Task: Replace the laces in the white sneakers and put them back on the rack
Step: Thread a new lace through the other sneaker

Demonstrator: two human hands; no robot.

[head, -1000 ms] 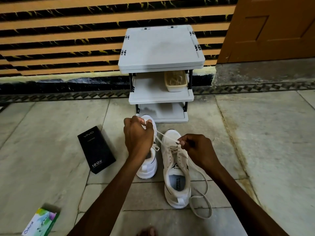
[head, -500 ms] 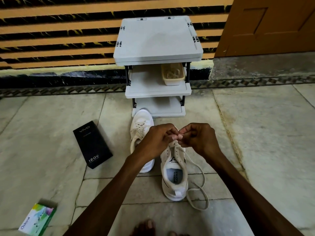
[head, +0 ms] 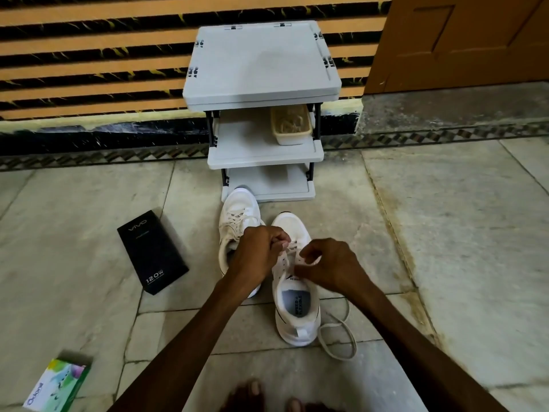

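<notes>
Two white sneakers stand on the stone floor in front of the grey rack. The left sneaker is laced. The right sneaker is nearer to me, and its long white lace trails in a loop on the floor at its right. My left hand pinches the lace over the right sneaker's eyelets. My right hand pinches the lace at the tongue, a little lower and to the right.
A cream basket sits on the rack's middle shelf. A black phone box lies left of the sneakers, and a green and white carton lies at the bottom left. My toes show at the bottom edge. A brown door is at right.
My hands met over the right sneaker, then parted again. The right hand dropped toward the tongue while the left hand stayed over the eyelets. The camera tilted slightly.
</notes>
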